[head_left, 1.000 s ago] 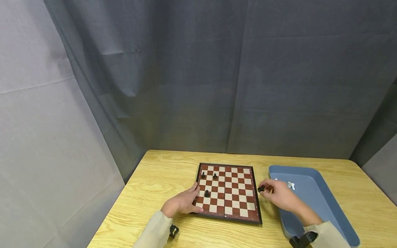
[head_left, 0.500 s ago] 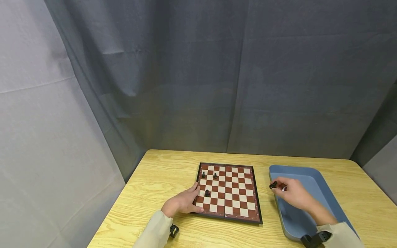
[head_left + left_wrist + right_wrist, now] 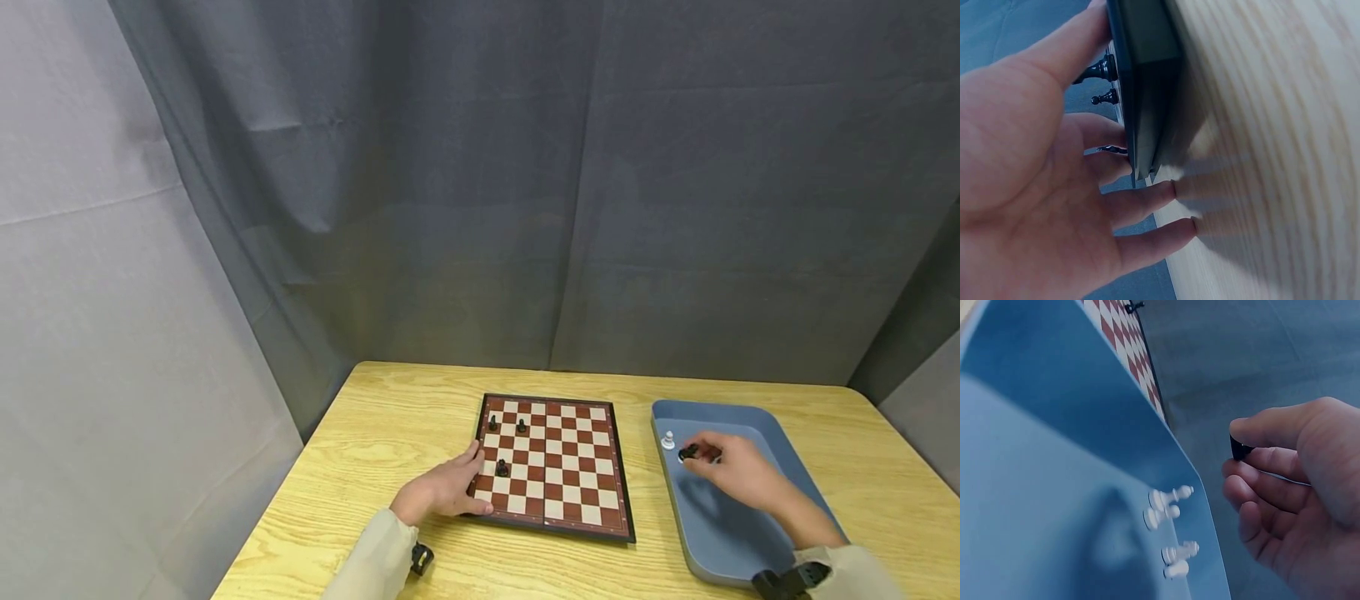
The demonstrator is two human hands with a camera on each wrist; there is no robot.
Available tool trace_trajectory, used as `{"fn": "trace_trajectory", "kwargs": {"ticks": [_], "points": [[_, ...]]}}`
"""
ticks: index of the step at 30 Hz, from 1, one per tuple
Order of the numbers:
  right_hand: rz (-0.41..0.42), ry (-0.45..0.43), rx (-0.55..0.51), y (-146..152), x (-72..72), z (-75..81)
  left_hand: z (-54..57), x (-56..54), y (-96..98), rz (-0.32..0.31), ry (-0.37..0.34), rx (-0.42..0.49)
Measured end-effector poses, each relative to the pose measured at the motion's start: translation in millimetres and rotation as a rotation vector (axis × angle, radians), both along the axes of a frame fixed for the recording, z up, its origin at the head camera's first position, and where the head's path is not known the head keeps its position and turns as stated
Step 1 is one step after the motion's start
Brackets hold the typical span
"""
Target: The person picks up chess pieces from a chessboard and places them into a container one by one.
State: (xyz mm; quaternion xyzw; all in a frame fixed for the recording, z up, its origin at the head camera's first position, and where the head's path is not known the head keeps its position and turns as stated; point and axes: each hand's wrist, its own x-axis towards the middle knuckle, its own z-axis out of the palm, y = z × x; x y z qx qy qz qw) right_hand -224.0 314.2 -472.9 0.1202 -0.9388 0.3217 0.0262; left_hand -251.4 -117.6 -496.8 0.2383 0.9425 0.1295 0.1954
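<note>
My left hand point(image 3: 441, 490) rests at the left edge of the red-and-white chessboard point(image 3: 564, 467). Its thumb touches the near-left corner; in the left wrist view its fingers point(image 3: 1147, 247) are extended, two fingertips reaching the tabletop. Three black chess pieces point(image 3: 502, 468) stand on the board's left half. Over the blue tray point(image 3: 720, 542), my right hand point(image 3: 738, 475) pinches a black chess piece point(image 3: 1240, 450) between thumb and fingers; most of that piece is hidden, so its kind is unclear. Below it, several white chess pieces point(image 3: 1175, 553) stand in the tray, one a white pawn point(image 3: 668, 440).
The tray's raised rim point(image 3: 686, 550) stands to the right of the board. Both lie on a wooden table point(image 3: 390, 417). Behind the table hangs a dark grey curtain point(image 3: 480, 208), with a lighter one point(image 3: 135, 333) at the left.
My right hand has moved right with the black chess piece, from beside the board's right edge to above the tray. The white pawn has come into sight. The left hand has stayed put.
</note>
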Motion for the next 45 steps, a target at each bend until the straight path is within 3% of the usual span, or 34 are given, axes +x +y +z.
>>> {"fn": "trace_trajectory", "kwargs": {"ticks": [20, 31, 45], "points": [[-0.083, -0.023, 0.101, 36, -6.2, -10.4, -1.7, -1.1, -1.1, 0.005, -0.025, 0.019], [-0.099, -0.063, 0.121, 42, -8.0, -15.5, -1.2, -0.3, -0.4, 0.003, -0.02, 0.02], [-0.095, -0.026, 0.12, 41, -9.4, -13.3, -0.3, -0.2, -0.3, 0.003, -0.011, 0.02]]}}
